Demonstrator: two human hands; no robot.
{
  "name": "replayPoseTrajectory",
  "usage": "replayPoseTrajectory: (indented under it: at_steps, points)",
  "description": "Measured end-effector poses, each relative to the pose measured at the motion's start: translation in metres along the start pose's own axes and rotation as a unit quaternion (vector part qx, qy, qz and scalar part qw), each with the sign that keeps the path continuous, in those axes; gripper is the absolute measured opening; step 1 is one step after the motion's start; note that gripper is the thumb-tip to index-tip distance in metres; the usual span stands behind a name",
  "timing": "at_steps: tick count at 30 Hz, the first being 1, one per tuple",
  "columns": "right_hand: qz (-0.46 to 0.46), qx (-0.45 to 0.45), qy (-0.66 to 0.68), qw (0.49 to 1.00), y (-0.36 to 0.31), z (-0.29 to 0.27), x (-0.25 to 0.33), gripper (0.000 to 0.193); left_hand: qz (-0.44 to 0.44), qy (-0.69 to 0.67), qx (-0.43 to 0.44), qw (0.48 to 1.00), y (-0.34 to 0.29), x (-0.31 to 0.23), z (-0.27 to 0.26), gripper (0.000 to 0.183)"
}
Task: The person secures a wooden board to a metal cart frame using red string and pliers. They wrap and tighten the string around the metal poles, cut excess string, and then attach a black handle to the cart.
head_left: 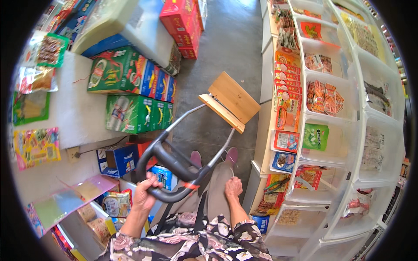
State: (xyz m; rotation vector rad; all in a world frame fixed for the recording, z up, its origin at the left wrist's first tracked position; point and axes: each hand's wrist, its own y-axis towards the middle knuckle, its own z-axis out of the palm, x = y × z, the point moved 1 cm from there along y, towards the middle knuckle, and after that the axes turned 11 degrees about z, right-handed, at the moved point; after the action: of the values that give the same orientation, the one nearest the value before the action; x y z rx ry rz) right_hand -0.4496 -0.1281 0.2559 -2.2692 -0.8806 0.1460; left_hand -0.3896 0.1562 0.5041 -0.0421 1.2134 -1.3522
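My left hand is closed around the black padded loop of a metal-framed folding stool or chair; I cannot tell which. Grey tubes run up from the loop to its two pale wooden boards, which are set at an angle to each other. The frame hangs tilted in front of my legs, boards at the far end. A small orange-red band is wrapped around its lower right side. Beside my right thigh, my right hand is curled into a loose fist, apart from the frame. Its palm is hidden, so anything inside it cannot be seen.
A narrow aisle of grey floor runs ahead. On the left are green drink cartons, red boxes and a white counter. Along the right, clear plastic bins hold snack packets, with red packets along their near edge.
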Motion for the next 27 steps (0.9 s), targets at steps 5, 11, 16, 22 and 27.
replayPoseTrajectory:
  at_steps: [5, 11, 16, 22, 27]
  points:
    - [0.101, 0.027, 0.346, 0.932, -0.022, -0.047, -0.003, 0.022, 0.027, -0.058, -0.003, 0.998, 0.002, 0.017, 0.033, 0.016]
    - [-0.009, 0.033, 0.695, 0.718, -0.084, -0.163, 0.048, 0.021, -0.029, -0.084, 0.031, 0.996, -0.014, 0.051, 0.069, 0.006]
    - [-0.174, 0.028, 0.625, 0.76, -0.162, -0.23, 0.096, 0.017, -0.193, -0.006, 0.21, 0.958, -0.034, 0.062, 0.079, 0.006]
    - [-0.391, -0.226, 0.293, 0.843, -0.191, -0.239, 0.112, 0.02, -0.263, 0.041, 0.302, 0.916, -0.028, 0.05, 0.06, 0.024]
    - [-0.344, -0.274, 0.171, 0.882, -0.192, -0.201, 0.106, 0.021, -0.326, 0.008, 0.273, 0.905, -0.029, 0.034, 0.038, 0.043]
